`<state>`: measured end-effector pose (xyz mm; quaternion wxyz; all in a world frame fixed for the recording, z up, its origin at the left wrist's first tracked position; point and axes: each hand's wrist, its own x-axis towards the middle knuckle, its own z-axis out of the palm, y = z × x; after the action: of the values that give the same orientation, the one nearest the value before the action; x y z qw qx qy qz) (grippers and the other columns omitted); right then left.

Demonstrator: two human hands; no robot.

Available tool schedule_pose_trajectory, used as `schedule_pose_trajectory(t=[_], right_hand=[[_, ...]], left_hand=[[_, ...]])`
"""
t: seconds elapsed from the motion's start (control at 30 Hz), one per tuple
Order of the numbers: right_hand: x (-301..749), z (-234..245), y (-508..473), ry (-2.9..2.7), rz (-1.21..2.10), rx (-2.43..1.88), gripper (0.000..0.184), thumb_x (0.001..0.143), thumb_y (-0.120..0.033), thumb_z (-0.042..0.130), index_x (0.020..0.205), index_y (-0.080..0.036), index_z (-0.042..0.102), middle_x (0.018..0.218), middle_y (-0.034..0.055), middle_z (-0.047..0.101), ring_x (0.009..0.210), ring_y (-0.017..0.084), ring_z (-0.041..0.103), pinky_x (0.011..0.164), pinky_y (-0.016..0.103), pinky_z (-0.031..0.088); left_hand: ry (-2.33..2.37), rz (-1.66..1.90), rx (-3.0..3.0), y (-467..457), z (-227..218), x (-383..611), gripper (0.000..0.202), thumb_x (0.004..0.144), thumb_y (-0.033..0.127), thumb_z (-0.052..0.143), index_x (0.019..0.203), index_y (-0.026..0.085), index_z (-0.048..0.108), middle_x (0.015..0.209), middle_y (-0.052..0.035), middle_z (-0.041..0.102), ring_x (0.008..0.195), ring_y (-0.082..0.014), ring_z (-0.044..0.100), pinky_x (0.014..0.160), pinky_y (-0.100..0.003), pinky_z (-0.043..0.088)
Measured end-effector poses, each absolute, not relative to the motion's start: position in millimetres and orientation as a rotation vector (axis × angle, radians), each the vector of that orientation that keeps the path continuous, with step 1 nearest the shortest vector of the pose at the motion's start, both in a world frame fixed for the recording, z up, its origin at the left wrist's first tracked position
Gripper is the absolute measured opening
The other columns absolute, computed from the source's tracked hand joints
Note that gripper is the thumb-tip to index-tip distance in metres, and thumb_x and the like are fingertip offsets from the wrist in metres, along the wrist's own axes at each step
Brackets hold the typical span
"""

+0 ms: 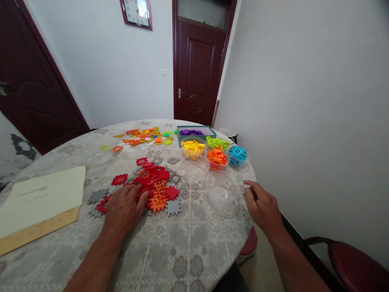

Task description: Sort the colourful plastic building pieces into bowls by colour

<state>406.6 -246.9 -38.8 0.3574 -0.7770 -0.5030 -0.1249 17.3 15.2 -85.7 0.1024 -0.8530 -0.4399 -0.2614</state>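
My left hand (pixel 123 209) lies palm down, fingers apart, on the near left side of a loose pile of red, orange and grey interlocking plastic pieces (pixel 159 194). A notched grey square (pixel 173 207) and a grey piece (pixel 99 196) lie at the edges of this pile. At the table's right edge, the curled fingers of my right hand (pixel 263 207) pinch the side of a clear plastic bowl (pixel 223 192). The bowl's outline is faint against the patterned cloth. Another clear bowl (pixel 194 168) stands just behind it.
Bowls of yellow pieces (pixel 193 148), orange pieces (pixel 216 156), blue pieces (pixel 238 155) and green pieces (pixel 217 142) stand at the back right. Behind them is a green box (pixel 197 138) with purple pieces. More pieces (pixel 141 136) lie far left, and a board with paper (pixel 45 194) nearer.
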Motion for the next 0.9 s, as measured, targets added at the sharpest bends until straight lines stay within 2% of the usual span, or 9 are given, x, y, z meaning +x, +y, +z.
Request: schedule_pose_trajectory(t=[0.2, 0.37, 0.5, 0.67, 0.9], right_hand=[[480, -35, -175, -1.455, -0.173, -2.015, 0.039, 0.099, -0.030, 0.052, 0.133, -0.021, 0.067, 0.105, 0.0094, 0.080, 0.088, 0.024, 0.076, 0.081, 0.034, 0.056], [504, -53, -127, -1.637, -0.089, -2.076, 0.040, 0.097, -0.025, 0.058, 0.136, -0.020, 0.065, 0.111, 0.0115, 0.079, 0.094, 0.025, 0.075, 0.086, 0.035, 0.056], [510, -59, -115, -1.662, -0.135, -2.043, 0.029, 0.098, -0.026, 0.060, 0.124, -0.017, 0.067, 0.109, 0.0122, 0.078, 0.095, 0.023, 0.073, 0.085, 0.033, 0.054], [517, -57, -107, -1.742, -0.060, -1.958, 0.018, 0.096, -0.025, 0.061, 0.111, -0.018, 0.067, 0.099, 0.0091, 0.078, 0.084, 0.019, 0.071, 0.077, 0.029, 0.051], [517, -53, -106, -1.866, -0.109, -1.947, 0.019, 0.100, -0.031, 0.054, 0.101, -0.017, 0.067, 0.090, 0.0090, 0.075, 0.078, 0.020, 0.067, 0.070, 0.028, 0.044]], left_hand=[[-1.284, -0.768, -2.514, 16, -86, 17, 0.055, 0.103, 0.053, 0.040, 0.117, 0.011, 0.072, 0.117, -0.0193, 0.073, 0.112, -0.0352, 0.067, 0.102, -0.049, 0.050], [-1.285, -0.788, -2.509, 16, -87, 16, 0.051, 0.103, 0.054, 0.042, 0.116, 0.015, 0.071, 0.116, -0.0165, 0.074, 0.112, -0.0332, 0.067, 0.104, -0.048, 0.050], [-1.306, -0.813, -2.508, 14, -87, 17, 0.047, 0.102, 0.054, 0.043, 0.115, 0.018, 0.071, 0.116, -0.0159, 0.074, 0.113, -0.0333, 0.067, 0.103, -0.049, 0.050], [-1.333, -0.804, -2.508, 12, -85, 18, 0.048, 0.102, 0.054, 0.044, 0.116, 0.018, 0.072, 0.118, -0.0170, 0.074, 0.113, -0.0349, 0.067, 0.102, -0.051, 0.050], [-1.361, -0.807, -2.495, 10, -84, 19, 0.047, 0.101, 0.053, 0.043, 0.115, 0.020, 0.072, 0.116, -0.0160, 0.074, 0.112, -0.0342, 0.067, 0.101, -0.050, 0.051]])
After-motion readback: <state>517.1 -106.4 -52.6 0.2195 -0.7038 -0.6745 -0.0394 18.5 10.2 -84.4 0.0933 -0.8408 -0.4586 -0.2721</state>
